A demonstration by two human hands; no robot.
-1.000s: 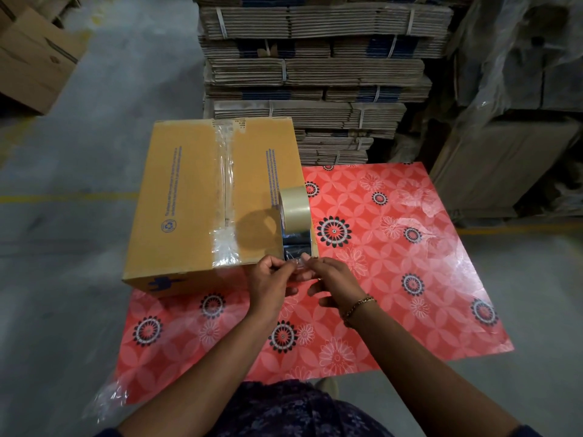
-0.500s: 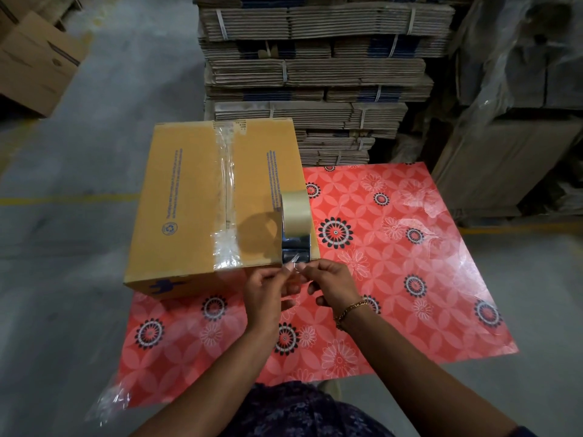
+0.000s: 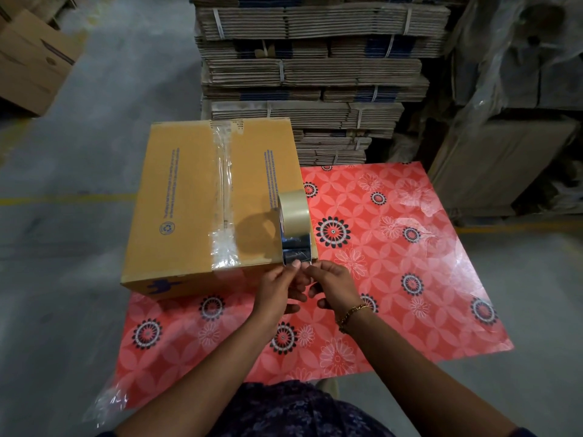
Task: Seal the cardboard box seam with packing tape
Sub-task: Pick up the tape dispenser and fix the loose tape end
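Two hands meet at the near right corner of the cardboard box [image 3: 214,209] in the head view. Your left hand [image 3: 277,290] and your right hand [image 3: 332,287] each pinch the free end of the tape strip [image 3: 296,252], fingertips closed on its lower edge. The strip runs up from your fingers to the tape roll [image 3: 293,212], which stands on edge on the box top, close to the right side. The box sits on the left part of a red flowered mat [image 3: 394,263], its near face overhanging the mat's pattern. A clear band of tape [image 3: 222,197] already covers the centre seam from the far edge to the near edge and folds over the front. A bracelet [image 3: 351,313] circles your right wrist. Bundled flat cartons [image 3: 315,67] are stacked behind the box.
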